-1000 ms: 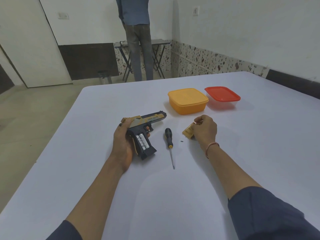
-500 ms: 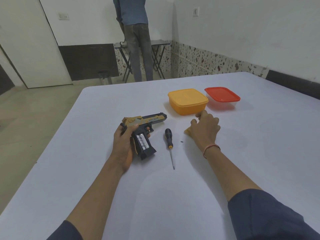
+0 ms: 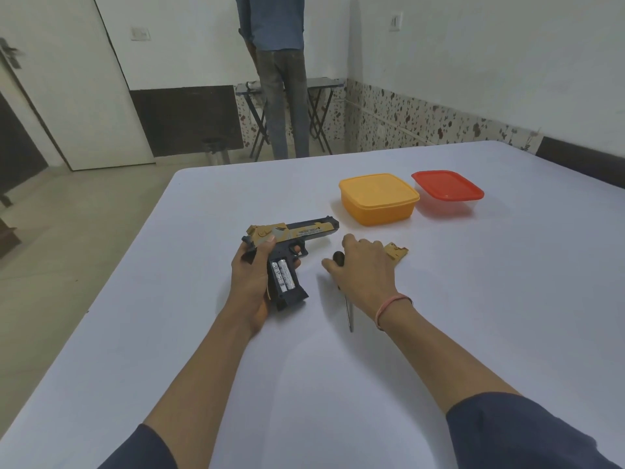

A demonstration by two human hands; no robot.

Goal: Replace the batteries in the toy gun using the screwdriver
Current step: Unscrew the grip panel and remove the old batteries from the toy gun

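Right hand (image 3: 367, 270) curls round screwdriver (image 3: 348, 311); left hand (image 3: 252, 282) grips toy gun (image 3: 304, 230).

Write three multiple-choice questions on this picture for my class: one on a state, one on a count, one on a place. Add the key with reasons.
1. The left hand: A lies flat; B makes an empty fist; C grips the toy gun.
2. How many batteries show in the toy gun? A two; B none; C five.
3. The gold cover lies: A on the floor; B on the table, right of the right hand; C back on the toy gun.
Key: 1 C, its fingers wrap the grip; 2 A, two silver cells sit in the open grip; 3 B, it rests on the table beside that hand.
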